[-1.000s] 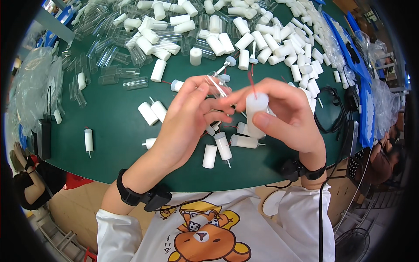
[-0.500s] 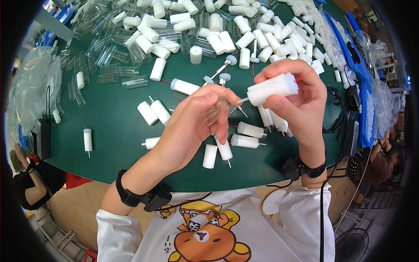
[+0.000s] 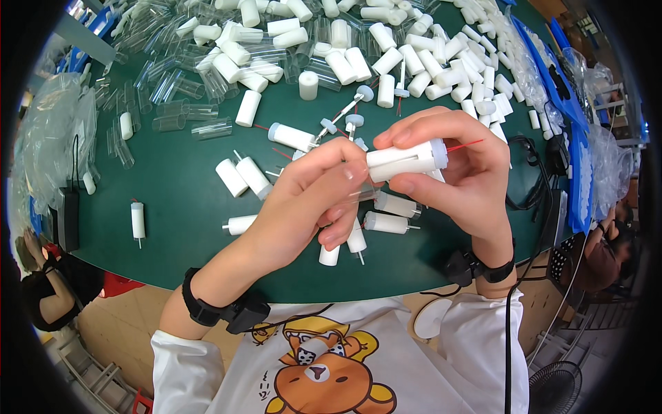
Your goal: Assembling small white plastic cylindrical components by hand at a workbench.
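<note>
My right hand (image 3: pixel 463 172) grips a white foam cylinder (image 3: pixel 401 164) between thumb and fingers. A lengthwise slit shows in the foam. On its right end sits a pale blue cap (image 3: pixel 439 154), with a thin red wire (image 3: pixel 465 145) sticking out. My left hand (image 3: pixel 303 200) is closed around a clear plastic tube (image 3: pixel 365 196), mostly hidden by its fingers. The left thumb and forefinger touch the foam's left end; whether that end is inside the tube cannot be made out. Beyond the hands lies a similar capped cylinder (image 3: pixel 291 137).
Several finished-looking white cylinders with thin rods lie around my hands, one alone (image 3: pixel 138 221) at the left. A heap of foam cylinders (image 3: pixel 341 67) and clear tubes (image 3: pixel 212 129) covers the far table. Plastic bags (image 3: pixel 62 138) lie left; black cables (image 3: pixel 534 179) run at right.
The foam cylinder has moved left and down against my left fingers and turned, so its slit shows. The rod at its left end is now hidden, and the clear tube is more covered.
</note>
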Demonstrator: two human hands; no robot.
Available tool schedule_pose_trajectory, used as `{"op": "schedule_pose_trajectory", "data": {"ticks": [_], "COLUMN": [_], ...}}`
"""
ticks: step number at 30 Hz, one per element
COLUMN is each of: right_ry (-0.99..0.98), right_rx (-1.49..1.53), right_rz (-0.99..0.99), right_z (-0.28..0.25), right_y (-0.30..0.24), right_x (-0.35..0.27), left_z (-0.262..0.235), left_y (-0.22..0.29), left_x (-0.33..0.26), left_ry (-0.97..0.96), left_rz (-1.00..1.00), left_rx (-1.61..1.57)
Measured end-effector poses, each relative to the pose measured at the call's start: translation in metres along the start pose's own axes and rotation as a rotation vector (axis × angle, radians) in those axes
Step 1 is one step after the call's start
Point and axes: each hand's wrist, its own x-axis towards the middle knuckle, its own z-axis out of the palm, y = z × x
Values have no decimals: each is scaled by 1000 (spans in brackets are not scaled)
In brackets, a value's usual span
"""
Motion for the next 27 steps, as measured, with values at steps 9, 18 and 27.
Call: {"op": "schedule_pose_trajectory", "data": {"ticks": [9,18,27], "right_ry": [-79,-71,-111], "right_rx": [-89,-123,78], "right_rz": [17,9,76], "right_z": [-2,-1,-3], "right_y": [-3,-3,4], "right_x": [0,-1,0], "left_z": [1,4,5], "left_y": [3,1,4], "left_x": [1,2,1], "left_ry": [63,67,-32], "left_rz": [-61,-63,-128], "left_rx": [-129,29,-136]}}
